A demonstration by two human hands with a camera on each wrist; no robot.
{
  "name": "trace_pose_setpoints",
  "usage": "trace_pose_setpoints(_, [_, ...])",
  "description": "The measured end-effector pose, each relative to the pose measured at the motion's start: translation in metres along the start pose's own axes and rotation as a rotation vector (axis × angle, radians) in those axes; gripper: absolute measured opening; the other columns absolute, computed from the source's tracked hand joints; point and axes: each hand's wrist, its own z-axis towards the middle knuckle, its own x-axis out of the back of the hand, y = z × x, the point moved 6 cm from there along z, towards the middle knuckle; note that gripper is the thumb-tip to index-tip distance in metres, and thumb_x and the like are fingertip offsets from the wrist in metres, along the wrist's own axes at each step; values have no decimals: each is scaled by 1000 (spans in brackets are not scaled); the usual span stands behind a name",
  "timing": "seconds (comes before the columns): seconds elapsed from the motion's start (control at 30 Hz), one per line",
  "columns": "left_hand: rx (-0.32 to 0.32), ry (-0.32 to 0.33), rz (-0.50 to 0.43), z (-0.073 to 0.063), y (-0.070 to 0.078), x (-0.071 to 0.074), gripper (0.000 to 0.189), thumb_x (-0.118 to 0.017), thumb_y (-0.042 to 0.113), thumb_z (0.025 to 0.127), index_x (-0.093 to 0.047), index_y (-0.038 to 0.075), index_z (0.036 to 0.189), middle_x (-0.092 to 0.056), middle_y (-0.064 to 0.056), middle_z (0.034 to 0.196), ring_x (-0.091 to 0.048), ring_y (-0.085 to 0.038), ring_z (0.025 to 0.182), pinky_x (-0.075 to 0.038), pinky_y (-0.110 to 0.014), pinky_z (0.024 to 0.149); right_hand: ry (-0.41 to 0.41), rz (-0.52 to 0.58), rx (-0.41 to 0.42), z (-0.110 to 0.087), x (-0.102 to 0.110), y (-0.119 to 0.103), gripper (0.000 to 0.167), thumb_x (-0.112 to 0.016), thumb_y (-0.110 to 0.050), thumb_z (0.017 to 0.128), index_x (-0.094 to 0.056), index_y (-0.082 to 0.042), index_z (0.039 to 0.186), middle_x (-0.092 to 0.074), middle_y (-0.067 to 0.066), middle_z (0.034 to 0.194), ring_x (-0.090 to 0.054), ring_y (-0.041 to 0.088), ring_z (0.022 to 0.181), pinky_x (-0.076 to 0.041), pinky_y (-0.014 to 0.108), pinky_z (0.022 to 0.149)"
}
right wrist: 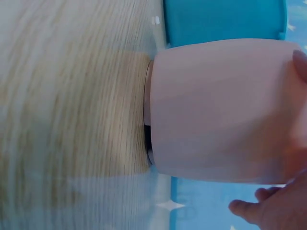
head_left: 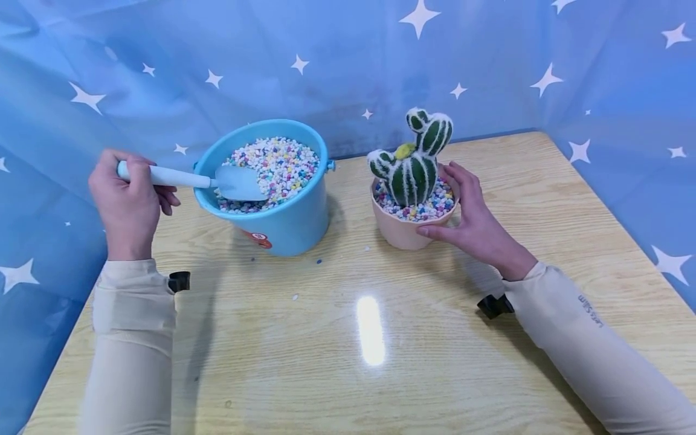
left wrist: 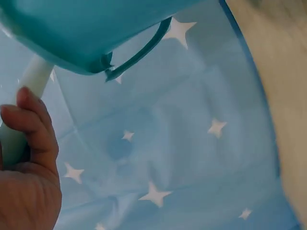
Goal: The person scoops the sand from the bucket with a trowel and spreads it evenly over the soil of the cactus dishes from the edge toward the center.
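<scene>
My left hand grips the white handle of a toy shovel. Its light-blue blade lies over the small multicoloured pebbles inside a blue bucket; the left wrist view shows fingers curled round the handle. To the right, a green cactus with white fuzzy ribs stands upright in a pink flowerpot, surrounded by similar pebbles. My right hand holds this pot from its right side, thumb at the front and fingers round the back. In the right wrist view the pot fills the middle.
A wooden table carries both containers near its back edge. A few stray pebbles lie before the bucket. Behind and at the sides hangs a blue curtain with white stars. The bucket's handle hangs at its far side.
</scene>
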Motion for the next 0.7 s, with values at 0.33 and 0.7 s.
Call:
trace_pose_setpoints(0.33, [119, 54, -226, -4, -22, -4, 22, -37, 3, 98, -56, -2, 87, -62, -18, 61, -54, -19, 34, -42, -26, 28, -8, 39, 13, 0, 1, 0, 112, -84, -9, 79, -2, -13, 156, -12, 9, 159, -15, 23, 146, -10, 48, 119])
trace_pose_setpoints(0.7, [240, 166, -404, -8, -35, 3, 32, -31, 4, 97, -58, -9, 87, -61, -22, 60, -53, -21, 34, -41, -28, 28, 4, 53, -7, 2, -2, 1, 108, -85, -10, 78, -9, -16, 154, -10, 6, 157, -18, 21, 145, -14, 47, 118])
